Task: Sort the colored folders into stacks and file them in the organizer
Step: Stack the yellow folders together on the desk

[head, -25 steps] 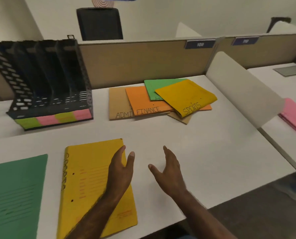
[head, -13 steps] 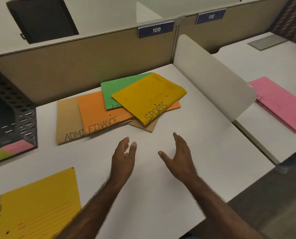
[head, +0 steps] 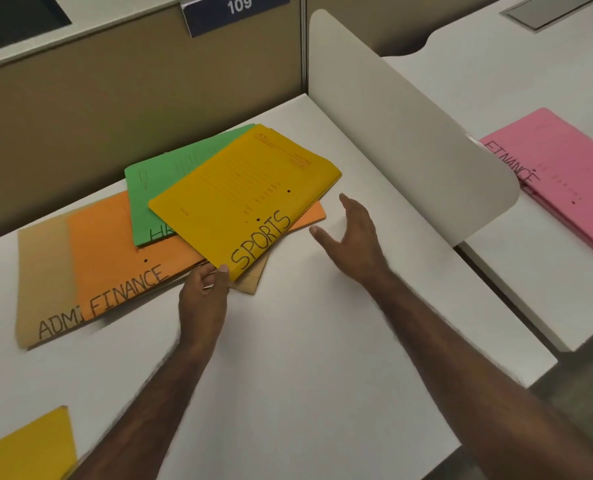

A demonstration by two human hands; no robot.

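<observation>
A loose pile of folders lies at the back of the desk. On top is a yellow folder marked SPORTS (head: pixel 250 195). Under it are a green folder (head: pixel 163 188), an orange folder marked FINANCE (head: pixel 115 251) and a tan folder marked ADMI (head: pixel 42 278). My left hand (head: pixel 203 299) pinches the near corner of the yellow SPORTS folder, thumb on top. My right hand (head: pixel 352 237) hovers open just right of the pile, touching nothing. Another yellow folder (head: pixel 28 445) lies at the near left corner. The organizer is out of view.
A white curved divider (head: pixel 409 133) stands at the right of the desk. Beyond it, on the neighbouring desk, lies a pink folder marked FINANCE (head: pixel 561 174). A tan partition wall (head: pixel 132 81) with a 109 label closes the back.
My view swung right and closer, so the organizer left the frame. Both hands reached forward to the pile; my left hand took hold of the yellow SPORTS folder's corner.
</observation>
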